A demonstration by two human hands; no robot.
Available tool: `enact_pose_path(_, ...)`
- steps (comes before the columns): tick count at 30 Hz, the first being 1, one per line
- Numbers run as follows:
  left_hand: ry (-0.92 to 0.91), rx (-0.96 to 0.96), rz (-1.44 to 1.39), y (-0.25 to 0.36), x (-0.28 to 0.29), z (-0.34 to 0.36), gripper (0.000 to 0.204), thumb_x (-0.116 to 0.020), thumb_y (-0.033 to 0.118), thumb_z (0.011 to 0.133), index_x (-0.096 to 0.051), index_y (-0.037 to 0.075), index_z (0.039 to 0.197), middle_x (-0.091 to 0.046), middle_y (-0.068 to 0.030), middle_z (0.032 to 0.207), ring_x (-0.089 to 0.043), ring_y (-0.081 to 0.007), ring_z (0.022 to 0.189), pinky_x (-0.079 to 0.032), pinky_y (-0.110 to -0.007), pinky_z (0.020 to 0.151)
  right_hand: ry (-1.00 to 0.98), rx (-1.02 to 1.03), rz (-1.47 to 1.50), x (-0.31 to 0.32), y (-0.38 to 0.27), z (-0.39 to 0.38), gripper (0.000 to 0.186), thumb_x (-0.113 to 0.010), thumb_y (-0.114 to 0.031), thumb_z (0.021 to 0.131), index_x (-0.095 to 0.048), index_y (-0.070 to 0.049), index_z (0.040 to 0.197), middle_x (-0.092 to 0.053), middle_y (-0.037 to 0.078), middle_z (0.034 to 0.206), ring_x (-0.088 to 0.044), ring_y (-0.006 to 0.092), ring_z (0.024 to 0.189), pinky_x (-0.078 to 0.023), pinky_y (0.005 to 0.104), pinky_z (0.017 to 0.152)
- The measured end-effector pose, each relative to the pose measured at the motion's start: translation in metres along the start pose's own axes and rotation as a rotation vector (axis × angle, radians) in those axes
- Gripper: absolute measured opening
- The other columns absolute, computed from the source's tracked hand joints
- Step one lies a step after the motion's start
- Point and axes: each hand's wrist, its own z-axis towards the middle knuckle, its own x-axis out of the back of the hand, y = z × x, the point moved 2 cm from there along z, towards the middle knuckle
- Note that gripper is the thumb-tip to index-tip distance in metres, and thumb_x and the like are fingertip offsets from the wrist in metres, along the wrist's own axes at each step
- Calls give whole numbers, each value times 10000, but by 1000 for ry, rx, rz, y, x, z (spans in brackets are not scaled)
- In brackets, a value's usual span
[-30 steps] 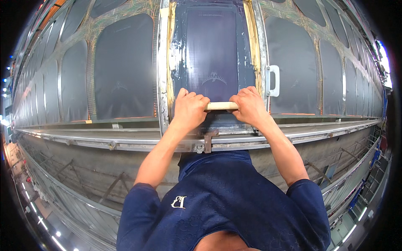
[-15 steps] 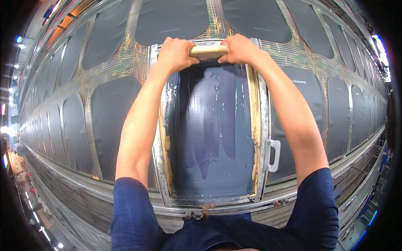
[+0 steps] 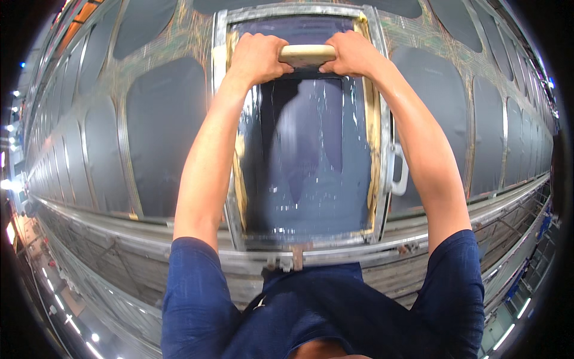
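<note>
Both my hands grip a pale squeegee (image 3: 307, 55) with a rounded top, one at each end. My left hand (image 3: 258, 58) wraps round its left end, and my right hand (image 3: 353, 55) round the right. The squeegee lies crosswise in the far part of a screen-printing frame (image 3: 378, 224), which has metal sides and yellowish tape along its inner edges. Dark, wet ink (image 3: 305, 119) streaks the screen on the near side of the squeegee. A strip of inked screen shows beyond it. The blade's lower edge is hidden under my hands and its shadow.
Dark grey rounded panels (image 3: 164, 131) lie in rows on the long table to both sides, with stringy yellow and green residue between them. A white handle (image 3: 399, 169) sticks out from the frame's right side. A metal rail (image 3: 347, 256) runs along the near edge.
The squeegee and both hands have come nearer across the screen, away from the frame's far end. My view has shifted, so the frame sits higher in the picture. Both hands keep their grip.
</note>
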Motion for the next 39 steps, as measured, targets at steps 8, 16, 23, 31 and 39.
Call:
enact_pose_path(8,91,-53,-86,102,-49,-220,178,-837,230,689,-703,146,771,-687,-63,711,-685,-269,753,-438,-443,798,-7,78,-88,-91,-95,-205,268,-854,-278,695,-756,-103,874,-701,153,786,-683,350,835,-513,464,824)
enact_pose_path(16,267,-92,-63,138,-63,-305,225,-827,139,627,-705,150,815,-688,3,832,-614,-222,814,-410,-399,828,288,-39,430,-82,-94,-261,482,-838,-381,811,-740,-80,1175,-728,153,1156,-643,314,1130,-477,449,1011)
enact_pose_path(23,219,-57,-98,142,-73,-309,291,-771,119,606,-715,146,890,-698,-2,878,-636,-215,857,-417,-389,818,689,-754,321,-129,62,-250,347,-654,-413,962,-703,-69,963,-715,170,888,-664,380,857,-504,443,786)
enact_pose_path(31,283,-45,-209,108,-38,-344,375,-784,103,596,-717,160,960,-714,20,947,-651,-196,868,-430,-381,844,676,-721,369,-40,-20,-247,347,-668,-401,966,-685,-59,911,-613,60,708,-515,135,666,-439,347,637)
enact_pose_path(39,165,26,-43,-80,19,-423,239,-842,188,675,-754,165,896,-738,-2,869,-683,-239,818,-441,-403,808,853,-471,601,-160,-183,-123,271,-671,-318,939,-703,-51,967,-732,172,950,-713,363,889,-536,443,777)
